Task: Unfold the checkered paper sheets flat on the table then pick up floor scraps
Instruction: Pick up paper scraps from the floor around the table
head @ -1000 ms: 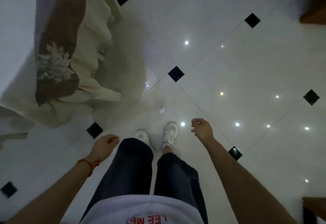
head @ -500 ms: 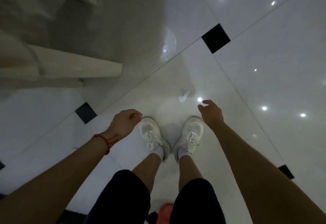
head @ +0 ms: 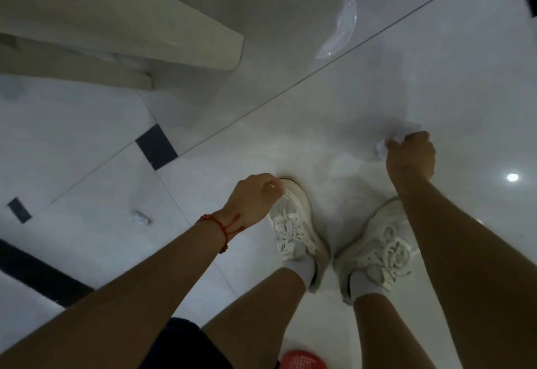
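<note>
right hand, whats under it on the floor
A crumpled white paper scrap pokes out from under the right hand, pinched by its fingertips. The hand covers the rest of the scrap.

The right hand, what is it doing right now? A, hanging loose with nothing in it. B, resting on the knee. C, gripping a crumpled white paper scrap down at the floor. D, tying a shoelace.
C: the right hand has its fingers curled round a crumpled white paper scrap low over the tile floor, ahead of the white shoes.
</note>
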`<state>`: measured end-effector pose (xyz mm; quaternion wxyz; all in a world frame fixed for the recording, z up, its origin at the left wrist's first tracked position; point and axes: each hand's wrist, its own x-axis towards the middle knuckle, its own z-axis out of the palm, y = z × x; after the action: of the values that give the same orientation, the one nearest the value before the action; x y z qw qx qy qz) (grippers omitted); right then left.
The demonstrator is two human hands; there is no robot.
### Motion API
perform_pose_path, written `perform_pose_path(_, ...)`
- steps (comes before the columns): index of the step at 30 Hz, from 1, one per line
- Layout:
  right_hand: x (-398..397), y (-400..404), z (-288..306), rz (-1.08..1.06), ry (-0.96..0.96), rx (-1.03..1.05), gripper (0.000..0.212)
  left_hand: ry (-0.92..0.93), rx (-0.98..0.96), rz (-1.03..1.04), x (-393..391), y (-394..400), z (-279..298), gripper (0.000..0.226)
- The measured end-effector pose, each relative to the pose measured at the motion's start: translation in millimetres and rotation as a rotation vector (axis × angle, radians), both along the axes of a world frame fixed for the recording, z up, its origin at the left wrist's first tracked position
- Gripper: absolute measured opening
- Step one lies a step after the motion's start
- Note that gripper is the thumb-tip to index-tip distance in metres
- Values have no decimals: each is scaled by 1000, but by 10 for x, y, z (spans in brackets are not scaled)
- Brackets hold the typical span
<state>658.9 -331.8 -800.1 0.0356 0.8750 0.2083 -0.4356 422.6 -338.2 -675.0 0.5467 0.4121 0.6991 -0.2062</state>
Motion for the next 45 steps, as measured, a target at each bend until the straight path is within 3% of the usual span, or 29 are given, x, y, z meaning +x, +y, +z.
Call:
perform_pose_path(7, -64, -65, -6, 95, -3, 58, 26, 11, 4, 37, -13, -110, -10, 21)
perform_pose_path(13, -42, -134, 509, 101, 33, 104, 23, 11, 42, 83, 133, -129, 363, 19)
perform_pose_path(26, 579, -112, 2911, 264, 170, 228, 16, -30, 187, 169, 494, -192, 2307, 17)
perform_pose_path(37, 724, -243, 4913, 385, 277, 346, 15, -42, 332, 497, 607, -826, 3874, 16)
perform_pose_path(42, 598, -367, 5620, 402, 270, 392, 37, -20, 409, 705, 372, -1241, 4518, 14)
perform_pose_path(45, 396, -476, 5905, 424, 291, 371, 30, 21, 440, 800, 151, -1610, 4807, 13)
